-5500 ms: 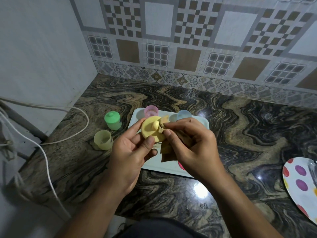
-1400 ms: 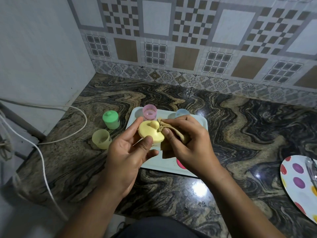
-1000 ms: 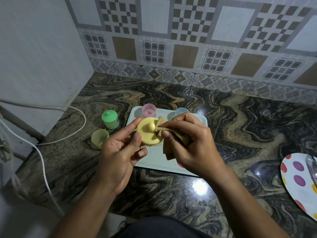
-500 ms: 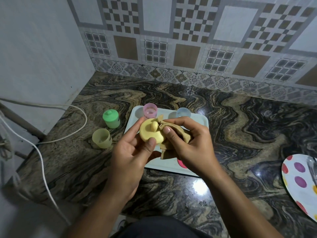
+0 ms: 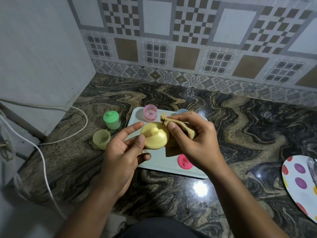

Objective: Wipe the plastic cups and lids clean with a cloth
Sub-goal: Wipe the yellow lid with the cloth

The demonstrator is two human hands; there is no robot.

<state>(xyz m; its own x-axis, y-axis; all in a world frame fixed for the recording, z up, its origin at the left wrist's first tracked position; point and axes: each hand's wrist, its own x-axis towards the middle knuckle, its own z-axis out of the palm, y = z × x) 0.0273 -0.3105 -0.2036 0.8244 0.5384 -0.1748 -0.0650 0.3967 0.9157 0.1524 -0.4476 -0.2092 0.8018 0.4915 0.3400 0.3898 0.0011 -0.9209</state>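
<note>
My left hand (image 5: pixel 123 155) pinches a yellow lid (image 5: pixel 155 137) with a knob between thumb and fingers, above the pale tray (image 5: pixel 159 162). My right hand (image 5: pixel 193 136) grips a bunched tan cloth (image 5: pixel 181 129) and presses it against the lid's right edge. On the tray stand a pink cup (image 5: pixel 150 112) and, mostly hidden behind my right hand, a blue cup (image 5: pixel 182 111). A pink lid (image 5: pixel 184 161) lies flat on the tray near its front. Left of the tray stand a green cup with its lid on (image 5: pixel 111 120) and an open yellow cup (image 5: pixel 101 139).
The dark marbled counter (image 5: pixel 240 131) meets a tiled wall at the back and a plain wall on the left. White cables (image 5: pixel 42 162) trail over the counter's left edge. A white plate with coloured spots (image 5: pixel 300 182) lies at the right edge.
The cloth has slid from the lid's knob to its right edge, and the lid has turned a little in my left hand. Cups on the tray and counter stay put.
</note>
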